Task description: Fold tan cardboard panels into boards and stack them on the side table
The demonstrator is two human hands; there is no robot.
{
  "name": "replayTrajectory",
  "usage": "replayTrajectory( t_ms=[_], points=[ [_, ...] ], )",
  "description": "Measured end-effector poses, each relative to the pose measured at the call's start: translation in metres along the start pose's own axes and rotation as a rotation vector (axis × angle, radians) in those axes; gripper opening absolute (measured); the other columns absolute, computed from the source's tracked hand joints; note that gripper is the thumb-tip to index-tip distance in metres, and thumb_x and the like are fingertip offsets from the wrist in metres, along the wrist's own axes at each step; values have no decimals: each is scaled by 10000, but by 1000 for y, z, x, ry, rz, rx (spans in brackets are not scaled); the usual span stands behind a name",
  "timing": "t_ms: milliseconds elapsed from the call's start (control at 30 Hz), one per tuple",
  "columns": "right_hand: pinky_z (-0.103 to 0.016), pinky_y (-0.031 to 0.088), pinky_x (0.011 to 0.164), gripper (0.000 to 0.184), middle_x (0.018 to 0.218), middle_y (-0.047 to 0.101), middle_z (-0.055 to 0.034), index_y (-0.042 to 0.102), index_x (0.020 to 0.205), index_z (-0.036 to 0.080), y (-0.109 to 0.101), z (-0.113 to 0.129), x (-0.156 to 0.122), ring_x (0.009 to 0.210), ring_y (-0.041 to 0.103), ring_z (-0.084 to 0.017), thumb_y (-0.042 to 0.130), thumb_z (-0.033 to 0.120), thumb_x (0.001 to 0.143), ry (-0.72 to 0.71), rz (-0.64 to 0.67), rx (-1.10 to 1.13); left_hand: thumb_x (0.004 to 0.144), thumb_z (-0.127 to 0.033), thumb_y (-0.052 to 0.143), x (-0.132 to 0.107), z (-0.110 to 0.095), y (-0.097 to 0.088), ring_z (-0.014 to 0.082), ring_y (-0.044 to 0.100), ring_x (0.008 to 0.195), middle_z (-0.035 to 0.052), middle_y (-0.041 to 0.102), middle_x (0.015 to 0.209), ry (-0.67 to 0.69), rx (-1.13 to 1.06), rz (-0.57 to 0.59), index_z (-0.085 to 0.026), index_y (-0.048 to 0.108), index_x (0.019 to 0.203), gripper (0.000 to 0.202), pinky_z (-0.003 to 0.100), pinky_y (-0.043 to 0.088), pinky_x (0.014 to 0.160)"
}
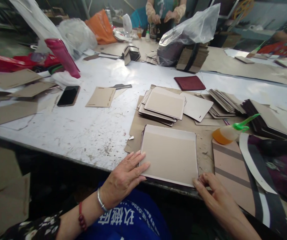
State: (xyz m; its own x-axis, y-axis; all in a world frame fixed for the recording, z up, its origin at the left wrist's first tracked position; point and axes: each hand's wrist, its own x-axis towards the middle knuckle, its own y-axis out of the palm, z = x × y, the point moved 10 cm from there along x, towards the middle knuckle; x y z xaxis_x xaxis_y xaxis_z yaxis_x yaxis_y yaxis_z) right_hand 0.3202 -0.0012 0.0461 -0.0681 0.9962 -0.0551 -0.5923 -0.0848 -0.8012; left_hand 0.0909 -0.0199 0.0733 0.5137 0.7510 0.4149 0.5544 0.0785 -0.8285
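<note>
A beige rectangular panel (170, 155) with a paler border and thin dark edge lies at the table's near edge, apparently on top of further dark-edged pieces. My left hand (124, 175) rests with outstretched fingers along its left side, the fingertips over the edge. At the lower right corner, my right hand (212, 190) pinches the panel between thumb and curled fingers. Just beyond it sits a stack of similar panels (165, 103), and a paler panel (197, 107) leans out from that stack's right side. Brown paper (138, 131) is spread underneath.
A bottle of orange liquid (225, 134) stands right of the panel on a striped piece (231, 166). More stacked pieces (226, 103) lie behind. Left are a phone (68, 96) and a loose beige piece (100, 96). Across the table, a person's hands (163, 16) hold something dark.
</note>
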Motion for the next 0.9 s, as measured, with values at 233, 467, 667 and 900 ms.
replayTrajectory(
  t_ms=[233,467,667,900],
  points=[
    [-242,415,575,320,630,486,-7,445,621,213,6,-12,0,610,499,-149,401,474,801,-34,27,-20,867,-150,422,2,-5,-5,234,322,1240,129,407,1302,36,68,-29,-148,470,1189,325,464,375,982],
    [-241,415,547,313,607,472,0,442,614,214,8,-11,0,572,494,-143,383,452,808,-31,11,8,838,-71,412,7,-20,-9,267,312,1242,144,431,1282,150,136,-43,-92,472,1179,347,479,376,973],
    [-274,402,592,255,651,464,-7,378,625,216,6,-1,-4,619,486,-157,342,389,808,84,12,15,813,-67,447,7,-20,-5,245,348,1224,121,441,1279,182,115,-41,-90,449,1201,388,410,351,1010],
    [-287,369,616,233,667,444,-5,339,628,214,5,2,-7,641,470,-159,320,366,804,168,21,33,819,-221,520,9,-13,-5,230,405,1182,100,491,1225,233,98,-88,-146,506,1151,340,338,434,940]
  ],
)
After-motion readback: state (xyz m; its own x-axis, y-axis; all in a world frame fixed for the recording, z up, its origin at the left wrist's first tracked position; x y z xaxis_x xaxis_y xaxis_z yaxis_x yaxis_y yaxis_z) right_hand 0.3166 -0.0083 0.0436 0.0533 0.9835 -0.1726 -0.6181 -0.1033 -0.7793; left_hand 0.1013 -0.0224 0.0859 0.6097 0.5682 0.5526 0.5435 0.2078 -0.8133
